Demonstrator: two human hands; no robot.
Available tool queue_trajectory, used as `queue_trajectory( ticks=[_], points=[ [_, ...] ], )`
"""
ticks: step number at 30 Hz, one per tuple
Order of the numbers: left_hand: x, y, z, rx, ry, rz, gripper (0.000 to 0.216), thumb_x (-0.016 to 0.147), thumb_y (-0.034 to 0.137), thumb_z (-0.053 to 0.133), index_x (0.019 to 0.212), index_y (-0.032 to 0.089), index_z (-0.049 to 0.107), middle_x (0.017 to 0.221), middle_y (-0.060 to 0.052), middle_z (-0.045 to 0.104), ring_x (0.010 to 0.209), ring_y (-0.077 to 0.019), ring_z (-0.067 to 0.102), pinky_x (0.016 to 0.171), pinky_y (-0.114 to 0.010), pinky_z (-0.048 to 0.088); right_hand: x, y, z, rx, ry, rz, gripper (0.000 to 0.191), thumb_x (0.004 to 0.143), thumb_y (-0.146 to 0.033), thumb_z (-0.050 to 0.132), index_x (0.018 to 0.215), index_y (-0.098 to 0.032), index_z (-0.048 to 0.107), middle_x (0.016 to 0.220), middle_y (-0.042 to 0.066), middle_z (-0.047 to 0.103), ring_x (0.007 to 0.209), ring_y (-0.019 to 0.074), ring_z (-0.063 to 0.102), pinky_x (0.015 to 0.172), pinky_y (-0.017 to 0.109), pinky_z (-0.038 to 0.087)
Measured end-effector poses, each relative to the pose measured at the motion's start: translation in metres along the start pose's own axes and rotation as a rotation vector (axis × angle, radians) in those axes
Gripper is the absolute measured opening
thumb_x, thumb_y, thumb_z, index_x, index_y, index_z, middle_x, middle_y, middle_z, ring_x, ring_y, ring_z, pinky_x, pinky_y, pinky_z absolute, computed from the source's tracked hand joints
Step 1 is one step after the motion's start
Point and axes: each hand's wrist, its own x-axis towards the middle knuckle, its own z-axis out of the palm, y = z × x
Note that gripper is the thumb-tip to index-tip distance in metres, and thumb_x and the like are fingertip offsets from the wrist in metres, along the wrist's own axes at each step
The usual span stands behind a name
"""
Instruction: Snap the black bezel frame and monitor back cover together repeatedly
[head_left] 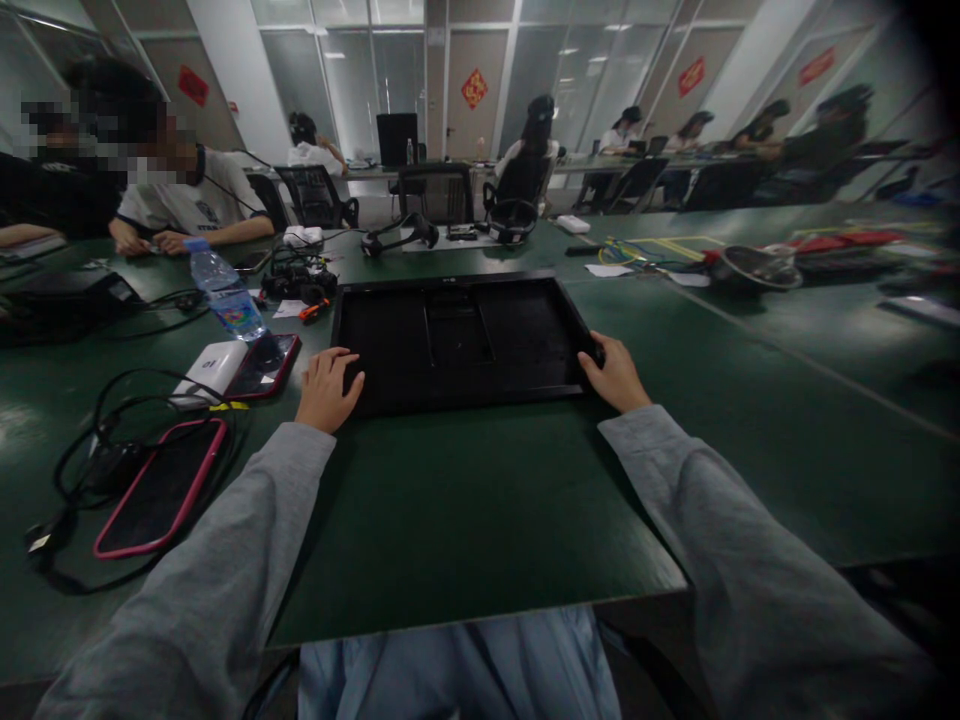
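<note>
A flat black monitor back panel (457, 335) lies face down on the green table (465, 520) in front of me. My left hand (327, 387) rests on its near left corner, fingers curled over the edge. My right hand (616, 374) grips the near right corner, fingers wrapped round the rim. Both arms wear grey sleeves.
Left of the panel lie a water bottle (223, 292), a red-cased phone (264, 365), a white box (211, 370), a pink-cased tablet (161, 487) and black cables (90, 460). Headsets and tools (300, 280) sit behind. A person in a white shirt (187, 205) sits far left; others sit at the back.
</note>
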Motion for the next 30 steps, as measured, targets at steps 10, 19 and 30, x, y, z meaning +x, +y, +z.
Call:
queue_trajectory(
  ticks=[10, 19, 30],
  points=[
    [-0.0004, 0.0015, -0.0014, 0.003, -0.004, -0.001, 0.039, 0.099, 0.039, 0.052, 0.131, 0.020, 0.063, 0.142, -0.016, 0.057, 0.135, -0.0371, 0.048, 0.107, -0.058, 0.045, 0.0011, 0.0003, -0.0011, 0.016, -0.007, -0.007, 0.065, 0.090, -0.053, 0.055, 0.140, -0.011, 0.059, 0.133, 0.025, 0.064, 0.129, 0.0408, 0.058, 0.114, 0.062, 0.043],
    [-0.0002, 0.0052, -0.0036, -0.003, -0.010, -0.010, 0.039, 0.098, 0.038, 0.052, 0.130, 0.020, 0.063, 0.142, -0.017, 0.057, 0.134, -0.0371, 0.048, 0.107, -0.059, 0.045, 0.0006, -0.0048, -0.0031, 0.025, -0.009, 0.005, 0.065, 0.091, -0.056, 0.055, 0.139, -0.013, 0.059, 0.131, 0.024, 0.065, 0.128, 0.0392, 0.059, 0.114, 0.061, 0.044],
    [-0.0002, -0.0006, 0.0005, 0.000, 0.003, 0.007, 0.038, 0.098, 0.038, 0.051, 0.131, 0.022, 0.063, 0.141, -0.016, 0.057, 0.135, -0.0365, 0.048, 0.109, -0.058, 0.044, 0.0007, -0.0013, -0.0021, 0.021, -0.007, 0.008, 0.066, 0.090, -0.057, 0.055, 0.140, -0.013, 0.059, 0.133, 0.023, 0.065, 0.128, 0.0376, 0.060, 0.114, 0.059, 0.046]
  ],
)
